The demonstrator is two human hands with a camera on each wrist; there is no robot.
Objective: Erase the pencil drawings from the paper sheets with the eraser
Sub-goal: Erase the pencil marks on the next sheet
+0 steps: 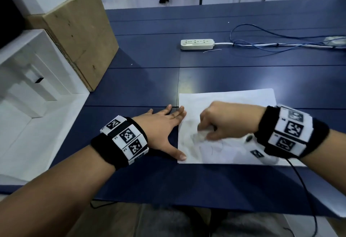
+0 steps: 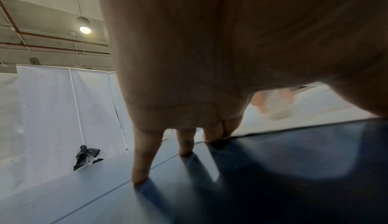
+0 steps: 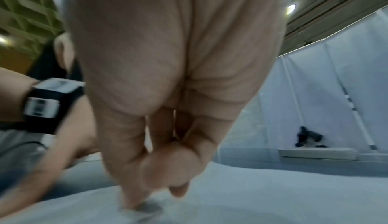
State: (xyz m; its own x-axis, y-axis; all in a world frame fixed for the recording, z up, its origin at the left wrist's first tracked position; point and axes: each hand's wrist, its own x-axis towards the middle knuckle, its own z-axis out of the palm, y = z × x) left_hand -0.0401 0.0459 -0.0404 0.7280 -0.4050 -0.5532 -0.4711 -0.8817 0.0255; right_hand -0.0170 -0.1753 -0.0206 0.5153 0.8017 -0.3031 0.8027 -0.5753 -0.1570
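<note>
A white paper sheet (image 1: 234, 105) with faint, smudged pencil marks lies on the blue table (image 1: 142, 85). My left hand (image 1: 164, 126) lies flat and spread; two fingertips and the thumb press the sheet's left edge. My right hand (image 1: 222, 120) is blurred over the sheet's left half, fingers curled down and pinching a small pale eraser (image 1: 201, 137) against the paper. In the right wrist view the eraser (image 3: 144, 208) shows as a grey smear under the fingertips (image 3: 130, 199). From the left wrist view, the left fingers (image 2: 140, 161) stand on the table at the paper's edge.
A cardboard box (image 1: 78, 34) and white boxes (image 1: 28, 75) stand at the left. A white power strip (image 1: 197, 44) with blue and white cables (image 1: 280, 43) lies farther back. A black wire (image 1: 307, 190) hangs from my right wrist over the table's near edge.
</note>
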